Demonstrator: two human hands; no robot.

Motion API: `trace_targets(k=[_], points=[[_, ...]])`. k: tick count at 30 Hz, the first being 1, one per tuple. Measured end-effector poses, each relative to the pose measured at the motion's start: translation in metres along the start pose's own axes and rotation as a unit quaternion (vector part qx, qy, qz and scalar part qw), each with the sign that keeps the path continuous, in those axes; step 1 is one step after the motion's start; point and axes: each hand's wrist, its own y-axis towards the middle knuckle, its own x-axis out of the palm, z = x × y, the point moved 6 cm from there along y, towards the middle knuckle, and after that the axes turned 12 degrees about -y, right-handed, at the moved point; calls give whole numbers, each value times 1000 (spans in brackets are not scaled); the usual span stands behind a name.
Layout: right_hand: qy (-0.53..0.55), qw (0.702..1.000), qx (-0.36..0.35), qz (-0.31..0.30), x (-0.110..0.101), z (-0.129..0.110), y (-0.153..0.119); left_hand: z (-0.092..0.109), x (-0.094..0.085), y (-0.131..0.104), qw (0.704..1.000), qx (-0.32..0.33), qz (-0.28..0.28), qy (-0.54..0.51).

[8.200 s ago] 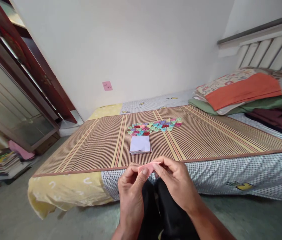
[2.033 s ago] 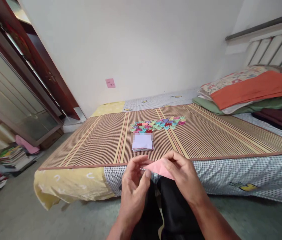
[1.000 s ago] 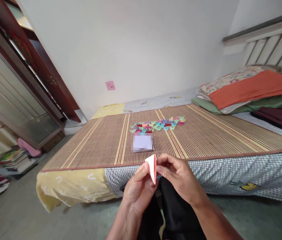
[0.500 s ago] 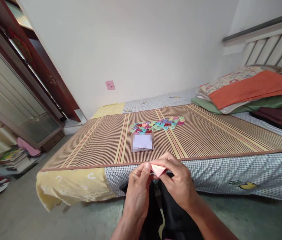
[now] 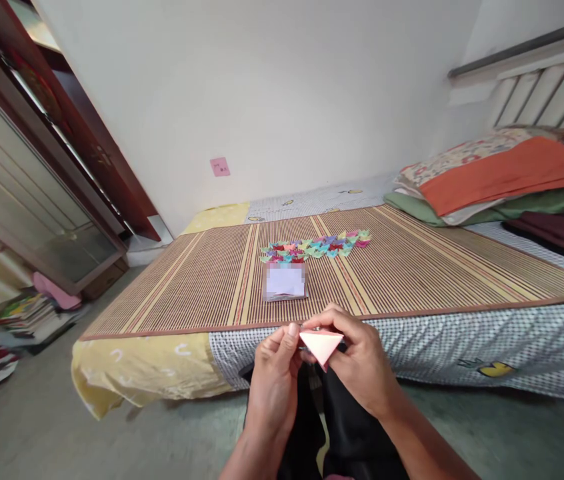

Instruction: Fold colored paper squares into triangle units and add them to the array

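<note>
One folded pink paper (image 5: 321,345), triangle w/ tip down, sits in the R hand (image 5: 362,357) at the bed's near edge: index along top edge, thumb under, gripping. L hand (image 5: 276,377) at approx. 8 o'clock of it, thumb + fingers bent in by the paper's L corner; can't tell if pinching or just touching.

Clock ctr = pink paper. 6 o'clock: black trousers (image 5: 352,427), below. 11 o'clock: paper stack (image 5: 285,283), pale sheet on top, partly pixelated, on striped mat (image 5: 202,287). 12 o'clock, just behind stack: small folded papers (image 5: 319,247), multicol., in a band. Mat lies on bed sheet (image 5: 437,347), checked + yellow parts. 2 o'clock: orange/floral pillow (image 5: 507,177), dark clothes (image 5: 562,237) nearer. Further out, 11 o'clock: pink note (image 5: 220,167) on wall. 10 o'clock: red-brown door (image 5: 97,153). 9 o'clock, floor level: pile of mags/books (image 5: 27,317).
</note>
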Motion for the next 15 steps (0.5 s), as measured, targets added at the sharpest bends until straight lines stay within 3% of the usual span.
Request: trace_targets(k=[6, 10, 15], points=[[-46, 995, -74, 45, 4, -3, -2, -8, -2, -3, 999, -7, 18, 47], [-105, 985, -115, 71, 6, -3, -4, -15, -3, -5, 998, -53, 25, -2], [-202, 960, -169, 91, 8, -3, -5, -16, 1, -4, 993, -98, -8, -62]])
